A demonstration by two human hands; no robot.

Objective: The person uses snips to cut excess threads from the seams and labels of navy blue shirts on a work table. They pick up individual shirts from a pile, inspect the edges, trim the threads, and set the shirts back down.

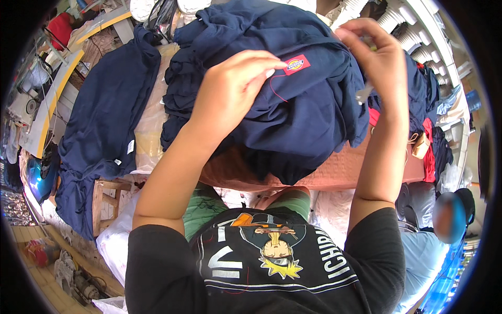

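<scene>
A navy blue garment (308,112) lies bunched on top of a heap of dark blue cloth in front of me. A small red label (298,65) is on it, and a loose red thread (275,92) curls below the label. At the label's left edge, my left hand (230,86) has its fingertips closed in a pinch; what lies between them is hidden. My right hand (379,60) is over the heap's upper right side, thumb and fingertips together beside the garment's edge. Whatever it holds is too small to tell.
The heap rests on a brown-covered surface (334,167). More navy cloth (104,110) drapes at the left, near a wooden stool (107,201) and sewing tables (63,99). White thread cones (395,18) stand at upper right. Another person (423,261) is at lower right.
</scene>
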